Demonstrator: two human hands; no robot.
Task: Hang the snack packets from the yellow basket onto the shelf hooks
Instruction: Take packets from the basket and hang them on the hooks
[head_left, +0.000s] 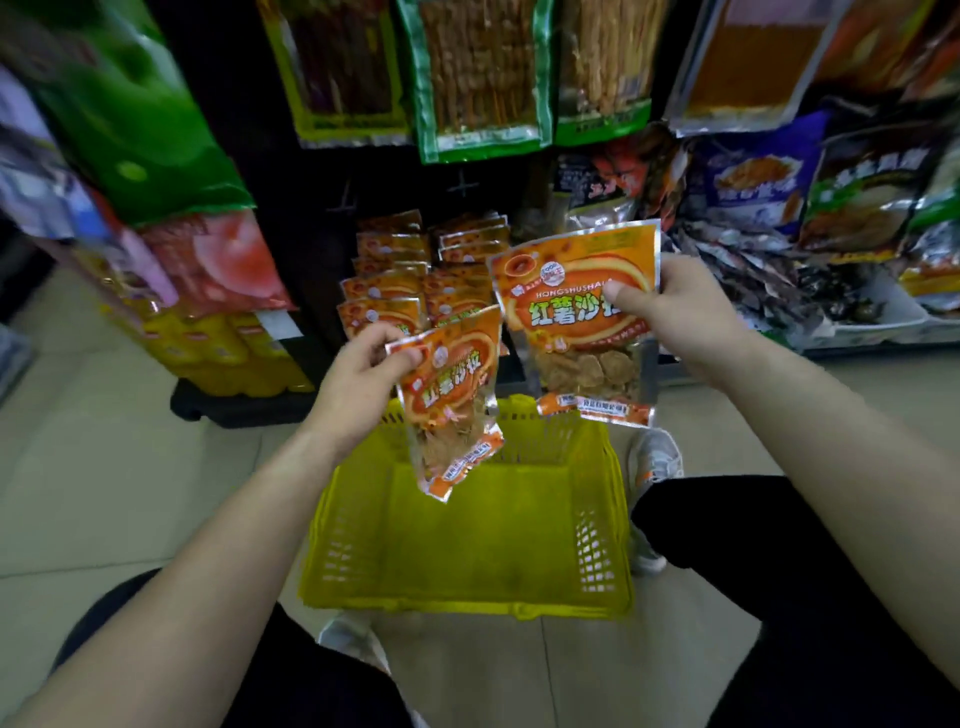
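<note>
Head view: left hand (363, 374) pinching left packet (449, 400), right hand (675, 306) pinching right packet (574, 317).
I am risking dropping the corner-held left one.

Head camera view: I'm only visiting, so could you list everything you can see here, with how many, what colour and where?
packet in left hand: one, orange, tilted above the basket
packet in right hand: one, orange, upright, above the basket's far edge
yellow basket: one, yellow, on the floor, nothing visible inside
hung orange packets: many in two rows, orange, low on the shelf behind the hands
green-edged packets: three, green rims, hanging at the top
green bag: one, green, upper left, blurred
yellow packs: several, yellow, lower left
blue packet: one, blue, right
shoe: one, grey-white, right of the basket
left hand: pinches its packet's top corner
right hand: grips its packet's right edge
</note>
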